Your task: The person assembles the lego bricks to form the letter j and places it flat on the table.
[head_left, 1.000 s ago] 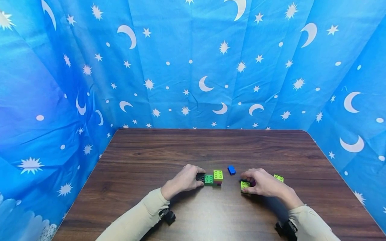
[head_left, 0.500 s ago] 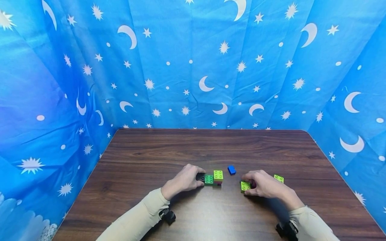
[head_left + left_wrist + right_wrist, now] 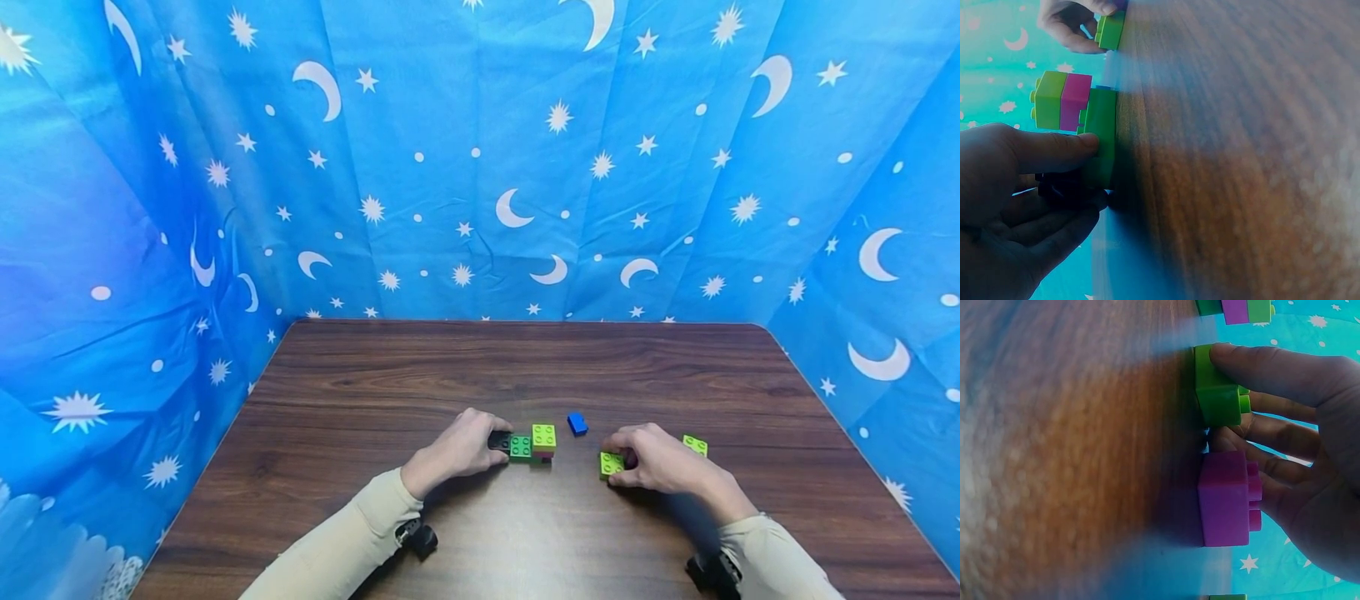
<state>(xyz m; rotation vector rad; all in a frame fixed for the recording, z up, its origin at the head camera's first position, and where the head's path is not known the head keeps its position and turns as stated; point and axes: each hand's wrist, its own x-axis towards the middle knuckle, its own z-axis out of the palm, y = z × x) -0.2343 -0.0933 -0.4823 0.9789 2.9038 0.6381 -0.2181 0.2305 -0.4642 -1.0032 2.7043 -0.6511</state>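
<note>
My left hand (image 3: 461,446) grips the left end of a toy brick build, thumb in front and fingers behind. That build has a black brick (image 3: 499,442) at the gripped end, a green base brick (image 3: 1103,137), and a pink brick (image 3: 1076,100) topped by a lime brick (image 3: 543,437) at its right end. To the right, my right hand (image 3: 652,457) pinches a separate lime brick (image 3: 1217,390) on the table, its thumb on the near side. A magenta brick (image 3: 1225,499) stands beside it, mostly hidden under the hand in the head view.
A blue brick (image 3: 577,423) lies on the wood-grain table (image 3: 450,367), beyond and between the hands. Another lime brick (image 3: 695,445) sits behind the right hand, partly covered by it. Blue cloth (image 3: 420,183) with moons and stars hangs around the table.
My right fingers have shifted slightly on the lime brick, and a dark patch by their tips is gone from sight. My left hand and its build stay put.
</note>
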